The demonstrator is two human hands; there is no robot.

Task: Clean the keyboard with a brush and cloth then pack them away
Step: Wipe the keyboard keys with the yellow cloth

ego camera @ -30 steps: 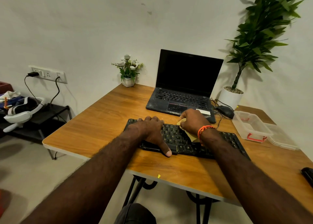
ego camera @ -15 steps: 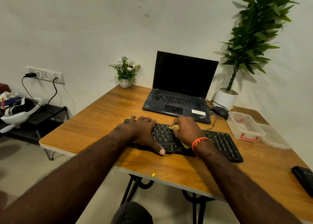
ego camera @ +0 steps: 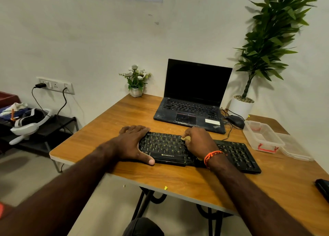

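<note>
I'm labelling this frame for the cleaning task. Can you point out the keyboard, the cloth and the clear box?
keyboard [ego camera: 236,154]: head view, right key block.
cloth [ego camera: 186,138]: head view, yellow edge under right hand.
clear box [ego camera: 263,137]: head view, near wall.

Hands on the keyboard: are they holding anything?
The right hand grips a yellowish cloth, bunched under its fingers. The left hand just presses the keyboard.

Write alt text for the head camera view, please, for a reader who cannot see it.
A person's right hand presses a yellow cloth on a black keyboard while the left hand rests flat on its left end. The keyboard lies on a wooden table, with an open laptop behind it and a clear plastic box to the right.
</note>
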